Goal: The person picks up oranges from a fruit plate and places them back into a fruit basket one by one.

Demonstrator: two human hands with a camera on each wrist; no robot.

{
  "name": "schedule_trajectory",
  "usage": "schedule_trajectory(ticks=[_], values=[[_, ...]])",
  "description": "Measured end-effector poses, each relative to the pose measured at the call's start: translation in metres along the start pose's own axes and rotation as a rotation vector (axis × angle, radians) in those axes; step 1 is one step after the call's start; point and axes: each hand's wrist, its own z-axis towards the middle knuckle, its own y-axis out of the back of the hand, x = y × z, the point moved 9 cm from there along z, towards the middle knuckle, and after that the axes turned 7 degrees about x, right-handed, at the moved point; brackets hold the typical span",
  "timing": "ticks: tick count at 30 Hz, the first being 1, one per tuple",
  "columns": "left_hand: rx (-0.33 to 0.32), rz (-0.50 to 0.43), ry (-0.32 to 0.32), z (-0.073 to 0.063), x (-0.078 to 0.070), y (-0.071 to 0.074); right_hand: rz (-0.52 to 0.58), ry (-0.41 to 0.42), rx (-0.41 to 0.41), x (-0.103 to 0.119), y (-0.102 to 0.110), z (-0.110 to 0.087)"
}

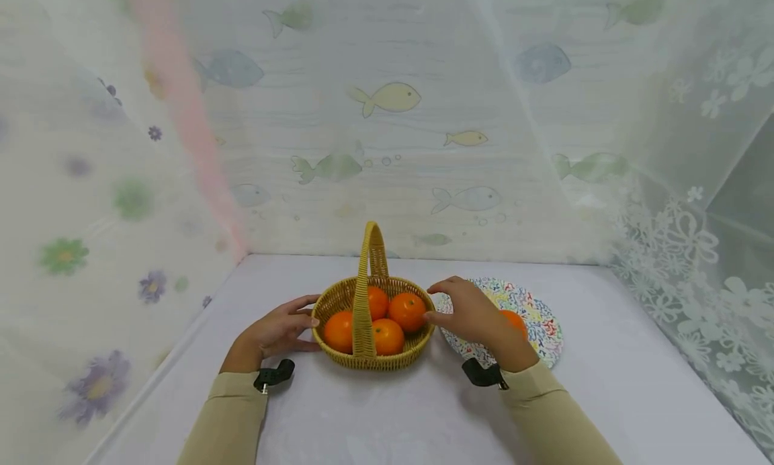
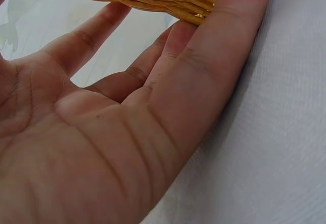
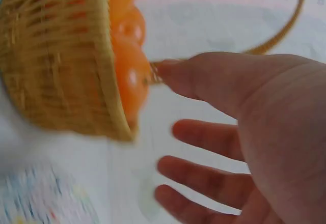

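A yellow wicker basket (image 1: 375, 363) with a tall arched handle (image 1: 363, 304) stands on the table, with several oranges (image 1: 407, 312) inside. My left hand (image 1: 283, 329) touches its left side, the thumb at the rim. In the left wrist view the left fingers (image 2: 193, 76) stretch fairly straight against the wicker. At the right rim is my right hand (image 1: 468, 314), its fingers spread and holding nothing. The right wrist view shows that hand's fingers (image 3: 204, 137) apart from the basket wall (image 3: 56, 71); the thumb overlaps the handle in the picture, contact unclear.
Behind the right hand lies a round plate (image 1: 547, 324) with a multicoloured pattern. One orange (image 1: 514, 320) rests on it, partly hidden by the right wrist. A white cloth (image 1: 363, 425) covers the table. Printed curtains (image 1: 399, 136) hang at the back and sides.
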Motion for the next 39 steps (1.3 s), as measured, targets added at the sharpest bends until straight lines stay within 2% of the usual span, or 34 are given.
schedule_trajectory(ticks=[9,14,24,39], values=[[-0.002,-0.030,0.005,0.002,0.002,-0.001,-0.111,-0.019,0.111,-0.048,0.013,-0.026],[-0.009,-0.029,0.012,-0.001,0.001,-0.002,-0.094,-0.062,0.156,-0.067,0.011,-0.040],[-0.002,-0.008,0.005,-0.004,-0.003,-0.005,-0.036,-0.141,0.178,-0.085,0.014,-0.061],[-0.016,-0.010,0.008,-0.002,-0.002,-0.003,-0.045,-0.161,0.146,-0.102,0.031,-0.076]])
